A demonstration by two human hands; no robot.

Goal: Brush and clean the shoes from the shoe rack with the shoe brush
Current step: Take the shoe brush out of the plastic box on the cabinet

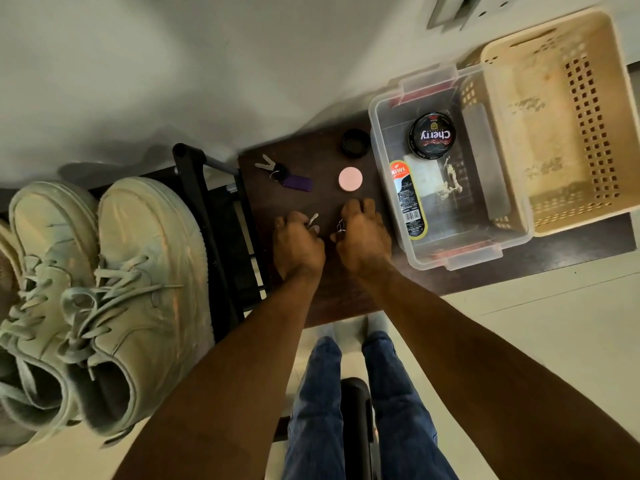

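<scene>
Pale sneakers (104,299) point toes toward the wall; left hand (298,247) and right hand (362,242) pinch small metal bits.

The left shoe (31,306) runs off the left edge. Small metal pieces (313,219) between both hands are mostly covered. The beige basket (554,126) is cropped at right.

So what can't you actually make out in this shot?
- Head view: small metal pieces under the left hand and right hand, mostly covered by fingers.
- No shoe brush visible anywhere.
- Kiwi bottle fine print, too small.
- Sneakers: the left one runs off the left edge.
</scene>
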